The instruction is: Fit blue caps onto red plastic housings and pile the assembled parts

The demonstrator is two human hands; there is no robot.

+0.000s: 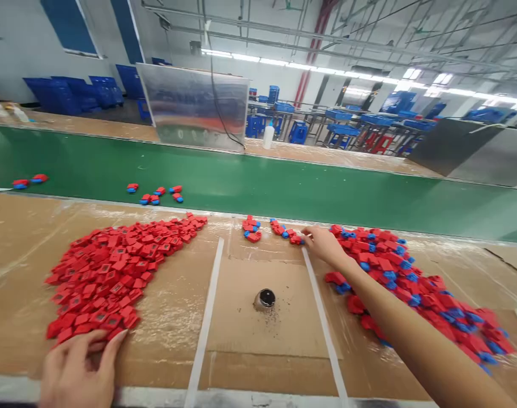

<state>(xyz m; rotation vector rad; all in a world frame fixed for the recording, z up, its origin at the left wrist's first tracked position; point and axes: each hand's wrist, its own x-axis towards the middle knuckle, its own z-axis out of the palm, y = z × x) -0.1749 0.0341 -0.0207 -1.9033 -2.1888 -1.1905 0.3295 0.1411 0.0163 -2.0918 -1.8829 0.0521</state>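
Observation:
My left hand (82,368) is at the near edge of a heap of small red plastic pieces (109,272), its fingers and thumb curled around red pieces there. Part of what it grips is hidden by the fingers. My right hand (324,243) reaches across to the far side of the work area. Its thumb and fingertips are closed at a red-and-blue plastic piece (295,240), at the end of a short row. Beside it lies a small cluster of red-and-blue pieces (252,228). A larger heap of red-and-blue pieces (385,260) spreads under and beyond my right forearm.
A small round metal fixture with a dark top (266,298) stands on cardboard between two white tape strips (207,311). Behind the table runs a green belt (224,175) carrying several red-and-blue pieces. A white bottle (268,136) and a metal panel (194,105) stand beyond it.

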